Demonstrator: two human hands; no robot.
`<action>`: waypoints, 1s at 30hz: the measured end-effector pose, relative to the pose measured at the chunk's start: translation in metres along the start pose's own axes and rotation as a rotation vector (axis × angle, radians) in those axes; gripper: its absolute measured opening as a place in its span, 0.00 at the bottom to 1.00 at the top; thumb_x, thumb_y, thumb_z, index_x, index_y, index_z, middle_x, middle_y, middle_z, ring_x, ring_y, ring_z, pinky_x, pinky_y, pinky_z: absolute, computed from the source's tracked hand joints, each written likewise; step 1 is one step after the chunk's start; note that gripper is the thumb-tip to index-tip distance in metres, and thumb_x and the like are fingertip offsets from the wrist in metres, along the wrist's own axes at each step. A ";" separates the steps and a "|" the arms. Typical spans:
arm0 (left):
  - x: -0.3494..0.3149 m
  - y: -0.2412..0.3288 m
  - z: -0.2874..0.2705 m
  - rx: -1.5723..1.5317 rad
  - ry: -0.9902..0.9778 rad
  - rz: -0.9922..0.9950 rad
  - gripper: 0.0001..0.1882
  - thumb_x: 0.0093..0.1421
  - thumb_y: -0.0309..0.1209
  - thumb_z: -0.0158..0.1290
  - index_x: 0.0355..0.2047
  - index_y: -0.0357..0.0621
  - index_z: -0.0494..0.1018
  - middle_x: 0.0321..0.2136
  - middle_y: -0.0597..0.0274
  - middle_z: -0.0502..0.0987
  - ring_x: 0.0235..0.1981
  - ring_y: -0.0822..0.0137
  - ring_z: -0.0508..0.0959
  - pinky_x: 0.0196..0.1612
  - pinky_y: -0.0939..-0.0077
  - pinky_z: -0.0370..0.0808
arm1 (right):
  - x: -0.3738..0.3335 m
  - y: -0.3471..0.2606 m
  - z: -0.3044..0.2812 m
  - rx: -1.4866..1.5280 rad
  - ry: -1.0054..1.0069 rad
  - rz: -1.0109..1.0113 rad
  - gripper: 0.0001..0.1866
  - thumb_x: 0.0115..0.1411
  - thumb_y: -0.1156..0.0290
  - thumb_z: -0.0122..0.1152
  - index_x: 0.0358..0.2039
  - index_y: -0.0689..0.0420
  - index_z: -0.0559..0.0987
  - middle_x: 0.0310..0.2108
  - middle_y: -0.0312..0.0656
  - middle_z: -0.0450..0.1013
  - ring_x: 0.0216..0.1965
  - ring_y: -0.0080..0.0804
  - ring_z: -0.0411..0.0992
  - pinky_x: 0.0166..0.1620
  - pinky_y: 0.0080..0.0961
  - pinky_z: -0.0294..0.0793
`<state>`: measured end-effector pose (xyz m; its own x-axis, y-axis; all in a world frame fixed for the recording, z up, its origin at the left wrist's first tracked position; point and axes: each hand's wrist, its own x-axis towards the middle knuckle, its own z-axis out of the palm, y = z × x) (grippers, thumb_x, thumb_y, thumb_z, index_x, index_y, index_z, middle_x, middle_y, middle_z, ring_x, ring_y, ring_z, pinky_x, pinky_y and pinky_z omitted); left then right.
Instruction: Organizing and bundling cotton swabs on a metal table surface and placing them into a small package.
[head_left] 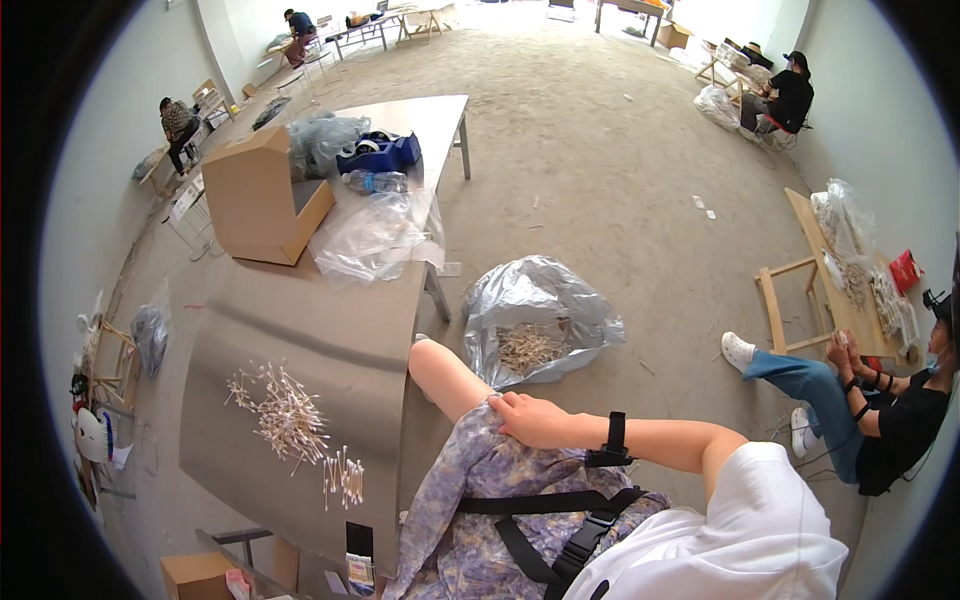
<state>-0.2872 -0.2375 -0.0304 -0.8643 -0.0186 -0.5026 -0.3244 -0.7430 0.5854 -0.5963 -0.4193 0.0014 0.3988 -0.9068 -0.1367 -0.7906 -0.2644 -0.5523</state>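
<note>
My right hand (532, 420) lies at my bare knee, its fingers closed on the edge of a purple flowered skirt (535, 465). My left hand is out of view. To the left, a loose pile of cotton swabs (285, 415) lies on a grey-brown tabletop (240, 320). Closer to me, a smaller group of cotton swabs (345, 480) lies roughly side by side. A small white packet (360, 572) sits at the table's near edge. Beyond my knee, an open clear plastic bag (590, 330) on the floor holds many more swabs.
On the table's far part stand an open cardboard box (245, 205), a blue tape dispenser (380, 152), a plastic bottle (375, 182) and crumpled plastic bags (375, 235). A person (900, 420) sits at a wooden table on the right. Several other people sit farther away.
</note>
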 end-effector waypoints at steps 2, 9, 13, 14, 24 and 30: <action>0.002 0.002 0.000 0.022 -0.018 -0.015 0.24 0.69 0.47 0.43 0.35 0.36 0.75 0.25 0.61 0.77 0.26 0.70 0.75 0.30 0.77 0.72 | 0.000 0.000 0.001 -0.011 0.002 -0.009 0.28 0.65 0.61 0.59 0.59 0.64 0.64 0.49 0.55 0.70 0.51 0.56 0.71 0.49 0.45 0.76; 0.007 0.014 0.001 0.099 -0.071 -0.069 0.23 0.69 0.46 0.44 0.36 0.36 0.75 0.25 0.61 0.77 0.25 0.70 0.76 0.29 0.77 0.72 | 0.002 0.001 0.001 -0.016 0.014 -0.019 0.29 0.65 0.62 0.59 0.60 0.65 0.64 0.48 0.56 0.71 0.50 0.56 0.72 0.48 0.45 0.77; 0.010 0.022 0.000 0.148 -0.099 -0.101 0.22 0.69 0.45 0.44 0.36 0.36 0.75 0.25 0.61 0.77 0.25 0.71 0.76 0.29 0.77 0.72 | 0.001 0.002 0.000 -0.024 -0.002 -0.014 0.29 0.65 0.62 0.58 0.60 0.66 0.65 0.49 0.56 0.70 0.50 0.55 0.72 0.48 0.45 0.77; 0.010 0.024 0.001 0.159 -0.105 -0.108 0.22 0.69 0.45 0.44 0.36 0.36 0.75 0.25 0.61 0.77 0.25 0.71 0.76 0.29 0.77 0.72 | 0.001 0.000 -0.001 -0.027 -0.024 -0.002 0.29 0.66 0.61 0.57 0.61 0.66 0.66 0.51 0.55 0.69 0.51 0.54 0.72 0.49 0.44 0.76; 0.014 0.045 0.003 0.267 -0.171 -0.187 0.20 0.68 0.43 0.46 0.36 0.37 0.75 0.25 0.61 0.77 0.25 0.71 0.76 0.29 0.77 0.72 | 0.003 -0.001 -0.002 -0.035 -0.033 -0.008 0.29 0.66 0.61 0.58 0.61 0.66 0.65 0.52 0.56 0.69 0.52 0.54 0.71 0.49 0.44 0.77; 0.023 0.061 0.005 0.342 -0.220 -0.232 0.19 0.68 0.42 0.46 0.36 0.37 0.75 0.25 0.62 0.77 0.25 0.72 0.76 0.28 0.78 0.72 | -0.001 0.003 -0.005 -0.034 -0.029 0.000 0.29 0.66 0.61 0.58 0.61 0.66 0.65 0.52 0.55 0.69 0.52 0.54 0.71 0.50 0.43 0.77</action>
<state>-0.3283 -0.2805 -0.0029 -0.8031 0.2914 -0.5197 -0.5947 -0.4468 0.6683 -0.6014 -0.4211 0.0035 0.4116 -0.8971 -0.1605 -0.8059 -0.2761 -0.5237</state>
